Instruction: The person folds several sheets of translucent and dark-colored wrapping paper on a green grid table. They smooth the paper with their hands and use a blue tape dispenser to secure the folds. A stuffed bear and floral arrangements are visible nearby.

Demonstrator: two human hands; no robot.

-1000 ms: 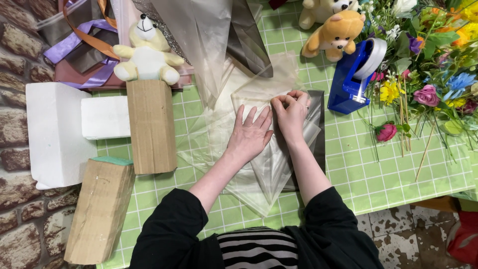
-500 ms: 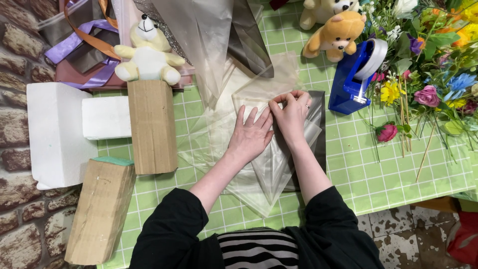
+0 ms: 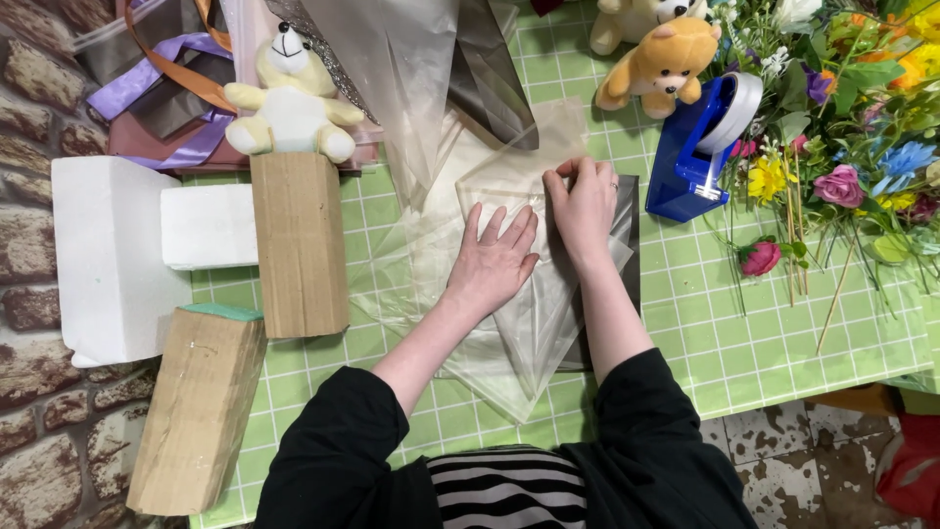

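Your left hand lies flat, fingers spread, pressing down on the clear cellophane sheet, which rests in the middle of the green checked table. Your right hand sits just beside it at the sheet's upper edge, fingers curled together and pinching the film, with the blue tape dispenser near on the right

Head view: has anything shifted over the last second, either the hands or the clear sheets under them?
Almost nothing has changed. The left hand still lies flat, fingers spread, on the clear plastic sheets, and the right hand still pinches the sheet's upper edge beside it; at most the fingers shifted slightly. Nothing was picked up or let go. The blue tape dispenser, the wooden block and the flowers stayed where they were.
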